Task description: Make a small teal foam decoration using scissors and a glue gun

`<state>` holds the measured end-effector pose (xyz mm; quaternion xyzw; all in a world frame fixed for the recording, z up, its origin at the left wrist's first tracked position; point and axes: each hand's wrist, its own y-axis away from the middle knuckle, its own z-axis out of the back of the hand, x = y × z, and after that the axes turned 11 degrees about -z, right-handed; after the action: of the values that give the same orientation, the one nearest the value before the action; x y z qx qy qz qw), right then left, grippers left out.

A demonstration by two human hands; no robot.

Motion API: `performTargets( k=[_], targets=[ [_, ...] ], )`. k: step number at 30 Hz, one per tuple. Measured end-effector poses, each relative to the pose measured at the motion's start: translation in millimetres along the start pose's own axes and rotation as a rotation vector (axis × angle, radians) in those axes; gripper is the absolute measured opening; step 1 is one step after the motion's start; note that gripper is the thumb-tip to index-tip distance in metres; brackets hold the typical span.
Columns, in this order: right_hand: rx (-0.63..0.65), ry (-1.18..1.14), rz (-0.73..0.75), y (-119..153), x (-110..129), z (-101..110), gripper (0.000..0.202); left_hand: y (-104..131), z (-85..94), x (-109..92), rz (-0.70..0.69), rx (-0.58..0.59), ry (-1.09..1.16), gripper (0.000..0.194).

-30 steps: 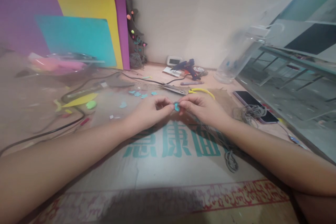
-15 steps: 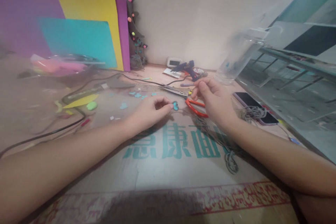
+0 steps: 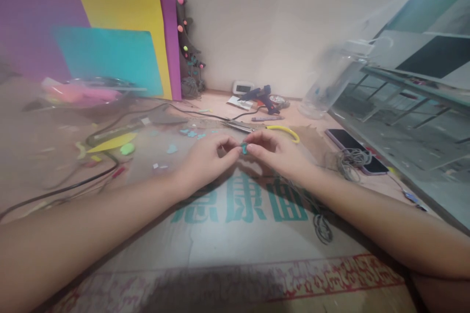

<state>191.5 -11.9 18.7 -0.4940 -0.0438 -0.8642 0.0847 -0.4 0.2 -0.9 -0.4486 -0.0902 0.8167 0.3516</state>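
A small teal piece (image 3: 244, 147) is pinched between the fingertips of both hands above the middle of the table. My left hand (image 3: 216, 154) grips its left side with thumb and forefinger. From the right, my right hand (image 3: 277, 151) closes thumb and forefinger on it. The fingers cover most of the piece, so its exact kind does not show. Just behind my right hand lie scissors (image 3: 240, 127) with blades pointing left and a yellow handle loop (image 3: 284, 129) showing. Beyond them is a pen (image 3: 267, 118). Several pale blue cut-out shapes (image 3: 191, 133) lie left of the scissors.
A glue gun (image 3: 260, 95) and a small white digital display (image 3: 243, 88) stand near the wall. A clear jug (image 3: 328, 80) and a phone (image 3: 356, 151) with tangled grey cord (image 3: 354, 159) are on the right. A black cable (image 3: 84, 183) crosses the left side.
My right hand has come from beside the pen and scissors toward the left and now meets my left hand at the teal piece. The orange scissor handle no longer shows; a yellow loop does.
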Motion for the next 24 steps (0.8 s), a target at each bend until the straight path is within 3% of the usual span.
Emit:
performTargets(
  k=[24],
  targets=[
    [0.008,0.004,-0.042,2.8,-6.4,-6.5,0.009,3.0,-2.4,-0.5,-0.09,0.032,-0.126,0.013]
  ],
)
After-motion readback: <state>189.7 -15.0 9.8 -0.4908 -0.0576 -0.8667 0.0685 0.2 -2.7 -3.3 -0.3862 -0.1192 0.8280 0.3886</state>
